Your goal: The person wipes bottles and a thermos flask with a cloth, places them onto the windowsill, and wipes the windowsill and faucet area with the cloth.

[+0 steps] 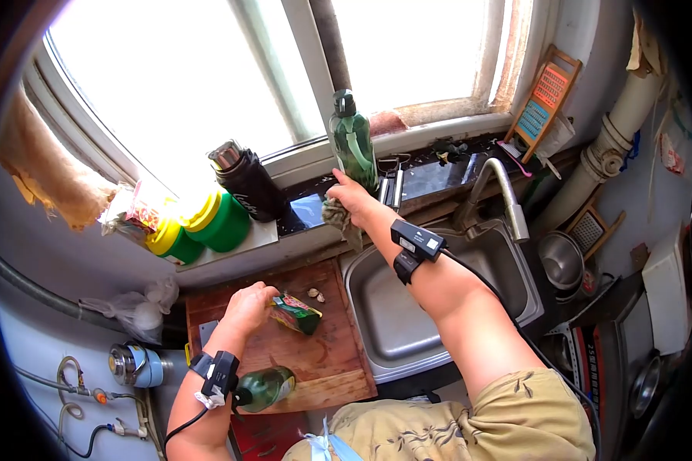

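Observation:
My right hand is closed around a crumpled grey-green cloth at the sill edge, just in front of a tall green bottle that stands by the window. Over the wooden board, my left hand has its fingers closed on the left end of a small green packet. Small pale pieces lie right of the packet. Near my left wrist, a dark green bottle lies on its side on the board.
A steel sink with a curved faucet is right of the board. On the sill stand a black bottle and green tubs with yellow lids. A grater leans at the right; metal bowls sit below it.

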Tool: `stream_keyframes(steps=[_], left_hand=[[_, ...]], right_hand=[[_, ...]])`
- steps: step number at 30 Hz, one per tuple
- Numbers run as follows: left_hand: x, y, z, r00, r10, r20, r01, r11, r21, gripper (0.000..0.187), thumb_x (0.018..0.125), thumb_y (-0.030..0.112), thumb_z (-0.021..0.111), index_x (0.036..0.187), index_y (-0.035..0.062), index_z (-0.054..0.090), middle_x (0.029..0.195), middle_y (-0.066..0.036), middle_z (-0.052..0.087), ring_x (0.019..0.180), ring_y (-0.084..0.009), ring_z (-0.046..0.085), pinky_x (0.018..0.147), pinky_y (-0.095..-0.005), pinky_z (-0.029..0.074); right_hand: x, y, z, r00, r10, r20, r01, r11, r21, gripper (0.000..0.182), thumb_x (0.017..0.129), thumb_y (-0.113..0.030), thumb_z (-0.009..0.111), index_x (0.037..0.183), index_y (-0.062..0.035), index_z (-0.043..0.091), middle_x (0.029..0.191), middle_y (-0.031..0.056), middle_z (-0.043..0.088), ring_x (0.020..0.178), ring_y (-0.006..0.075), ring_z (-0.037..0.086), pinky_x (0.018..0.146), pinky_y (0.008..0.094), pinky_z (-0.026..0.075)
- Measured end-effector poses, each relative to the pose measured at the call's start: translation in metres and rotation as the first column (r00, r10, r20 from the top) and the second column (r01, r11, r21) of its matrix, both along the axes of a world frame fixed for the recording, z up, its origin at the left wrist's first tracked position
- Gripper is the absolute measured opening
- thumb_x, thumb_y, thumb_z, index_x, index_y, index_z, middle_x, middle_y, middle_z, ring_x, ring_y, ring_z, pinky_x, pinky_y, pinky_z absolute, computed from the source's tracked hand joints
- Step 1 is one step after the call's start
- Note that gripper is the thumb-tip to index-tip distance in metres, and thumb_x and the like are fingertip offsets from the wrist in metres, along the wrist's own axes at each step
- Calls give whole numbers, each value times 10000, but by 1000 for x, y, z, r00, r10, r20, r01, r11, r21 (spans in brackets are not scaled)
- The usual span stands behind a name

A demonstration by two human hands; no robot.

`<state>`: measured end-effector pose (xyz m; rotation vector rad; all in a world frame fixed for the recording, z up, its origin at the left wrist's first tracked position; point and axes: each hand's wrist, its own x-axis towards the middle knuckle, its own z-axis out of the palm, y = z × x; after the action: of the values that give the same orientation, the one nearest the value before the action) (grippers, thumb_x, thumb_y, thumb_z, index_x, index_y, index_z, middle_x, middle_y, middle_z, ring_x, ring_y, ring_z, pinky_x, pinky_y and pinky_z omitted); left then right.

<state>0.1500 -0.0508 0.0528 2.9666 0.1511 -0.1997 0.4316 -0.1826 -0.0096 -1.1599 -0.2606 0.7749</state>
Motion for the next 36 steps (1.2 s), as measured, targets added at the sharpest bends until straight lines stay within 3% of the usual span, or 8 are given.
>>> stream_keyframes(steps=[2,6,9,19,22,26,32,36], left_hand=[[3,2,0,999,-50,-3,50,997,50,204,684,70,615,883,104,636,852,-116,590,831,-322,591,724,-408,487],[4,7,-5,987,-158,13,155,980,128,42,704,103,605,742,93,590,759,-120,581,713,-336,595,630,-431,489],[2,2,7,993,-109,-40,114,979,170,101,718,134,623,811,114,589,786,-109,572,736,-338,585,638,-434,478],[46,-10,129,948,-134,290,92,984,153,109,758,145,632,836,95,574,779,-112,556,754,-329,571,679,-410,461],[74,-15,143,964,18,264,-41,996,83,116,780,138,617,877,86,577,816,-140,601,819,-341,576,714,-410,459],[120,-11,139,913,-54,404,0,991,133,122,790,147,614,872,59,596,829,-149,611,831,-337,584,732,-413,461],[164,-10,122,920,99,380,-151,982,111,208,822,130,591,999,23,615,867,-205,640,823,-327,618,759,-379,471],[183,-16,122,923,129,362,-209,959,192,162,818,165,595,943,66,624,842,-170,646,823,-322,617,756,-393,473]], right_hand=[[-1,-3,-3,1000,-2,15,2,1000,-12,786,723,-47,523,1439,-105,203,784,29,521,700,119,488,646,272,423],[-56,-35,21,964,239,-120,-225,967,120,645,735,-12,476,1366,-64,352,784,44,520,683,137,523,588,283,470],[-93,-60,-16,923,338,-183,-299,931,209,591,736,15,439,1321,-57,402,1081,138,599,690,143,575,577,271,505],[-168,-173,-78,826,211,-523,-114,970,212,522,784,-24,450,1303,-74,428,1039,96,606,743,135,578,635,288,517],[-175,-187,-74,824,199,-530,-106,974,202,516,788,-32,451,1301,-77,429,1050,94,605,742,131,578,640,287,517],[-178,-203,-71,838,197,-510,-106,974,202,528,781,-16,462,1304,-79,425,1010,76,594,716,118,563,619,284,510],[-182,-244,-85,837,99,-538,-19,988,153,523,777,-3,459,1294,-77,436,932,69,579,654,115,530,589,287,499],[-182,-257,-109,819,63,-570,33,987,156,508,777,-23,451,1283,-67,437,1077,153,600,713,142,578,613,286,515]])
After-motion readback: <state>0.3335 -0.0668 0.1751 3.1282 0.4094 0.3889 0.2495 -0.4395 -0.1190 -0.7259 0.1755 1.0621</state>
